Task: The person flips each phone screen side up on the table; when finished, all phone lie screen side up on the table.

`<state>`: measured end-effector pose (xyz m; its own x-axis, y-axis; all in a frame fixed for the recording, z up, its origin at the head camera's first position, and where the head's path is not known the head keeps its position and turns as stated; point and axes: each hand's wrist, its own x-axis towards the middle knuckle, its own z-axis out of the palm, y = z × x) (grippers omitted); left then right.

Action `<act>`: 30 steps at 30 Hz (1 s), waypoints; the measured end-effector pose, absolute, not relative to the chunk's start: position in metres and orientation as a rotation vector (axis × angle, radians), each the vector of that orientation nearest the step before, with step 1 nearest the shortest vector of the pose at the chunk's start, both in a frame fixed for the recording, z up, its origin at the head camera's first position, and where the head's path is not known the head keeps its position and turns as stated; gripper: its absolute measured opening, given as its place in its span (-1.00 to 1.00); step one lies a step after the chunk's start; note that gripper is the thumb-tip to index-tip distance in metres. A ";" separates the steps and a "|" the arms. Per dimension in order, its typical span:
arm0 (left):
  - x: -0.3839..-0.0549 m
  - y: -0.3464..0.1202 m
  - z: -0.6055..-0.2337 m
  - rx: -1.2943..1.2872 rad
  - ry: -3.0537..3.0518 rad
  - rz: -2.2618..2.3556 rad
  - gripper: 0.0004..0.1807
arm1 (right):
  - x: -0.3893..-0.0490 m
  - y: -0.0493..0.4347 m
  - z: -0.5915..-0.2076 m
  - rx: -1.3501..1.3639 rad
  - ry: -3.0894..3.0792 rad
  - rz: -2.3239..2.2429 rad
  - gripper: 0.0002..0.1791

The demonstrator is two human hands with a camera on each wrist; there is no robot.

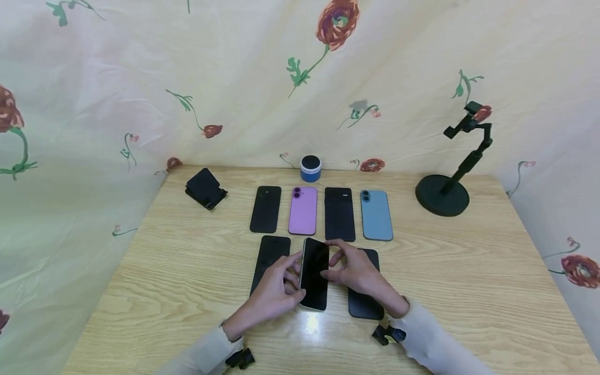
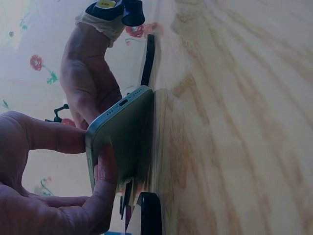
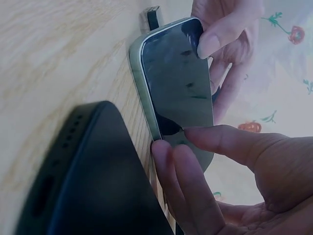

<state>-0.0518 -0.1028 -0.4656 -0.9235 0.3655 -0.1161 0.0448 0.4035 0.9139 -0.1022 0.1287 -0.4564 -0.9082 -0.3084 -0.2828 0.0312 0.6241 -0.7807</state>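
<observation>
The left hand (image 1: 277, 286) and right hand (image 1: 355, 268) pinched opposite sides of the pale-edged phone (image 1: 314, 273), its long axis pointing forward.

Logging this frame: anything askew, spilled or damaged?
No spill or damage visible. Only the black-screened, pale-green-edged rectangular phone stands out, tilted over the light wooden table; the bare left hand and bare right hand hold it, so that looks deliberate.
</observation>
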 end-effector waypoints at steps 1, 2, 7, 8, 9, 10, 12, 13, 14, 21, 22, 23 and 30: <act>-0.052 -0.103 -0.465 0.348 2.370 1.513 -0.11 | -0.102 0.128 -0.457 -0.212 2.465 -1.183 -0.20; -0.052 -0.104 -0.465 0.345 2.375 1.503 -0.11 | -0.103 0.128 -0.457 -0.204 2.471 -1.176 -0.20; -0.056 -0.106 -0.465 0.344 2.399 1.462 -0.14 | -0.104 0.127 -0.458 -0.188 2.499 -1.142 -0.19; -0.057 -0.106 -0.466 0.351 2.407 1.456 -0.14 | -0.104 0.127 -0.458 -0.188 2.504 -1.136 -0.19; -0.058 -0.107 -0.466 0.351 2.414 1.445 -0.15 | -0.105 0.127 -0.458 -0.189 2.512 -1.128 -0.19; -0.059 -0.107 -0.466 0.351 2.420 1.435 -0.15 | -0.105 0.127 -0.458 -0.192 2.518 -1.120 -0.19; -0.060 -0.108 -0.466 0.348 2.432 1.409 -0.16 | -0.106 0.126 -0.458 -0.191 2.526 -1.111 -0.19; -0.060 -0.108 -0.466 0.346 2.436 1.395 -0.16 | -0.106 0.126 -0.458 -0.190 2.526 -1.111 -0.20; -0.060 -0.108 -0.466 0.343 2.440 1.381 -0.16 | -0.106 0.126 -0.458 -0.188 2.524 -1.112 -0.20; -0.061 -0.107 -0.467 0.348 2.462 1.318 -0.17 | -0.105 0.126 -0.458 -0.204 2.535 -1.106 -0.20; -0.061 -0.107 -0.467 0.351 2.466 1.312 -0.17 | -0.105 0.126 -0.458 -0.204 2.536 -1.109 -0.20; -0.062 -0.107 -0.467 0.356 2.470 1.306 -0.16 | -0.105 0.126 -0.458 -0.211 2.540 -1.109 -0.20; -0.063 -0.105 -0.467 0.385 2.514 1.226 -0.16 | -0.105 0.127 -0.461 -0.210 2.556 -1.105 -0.20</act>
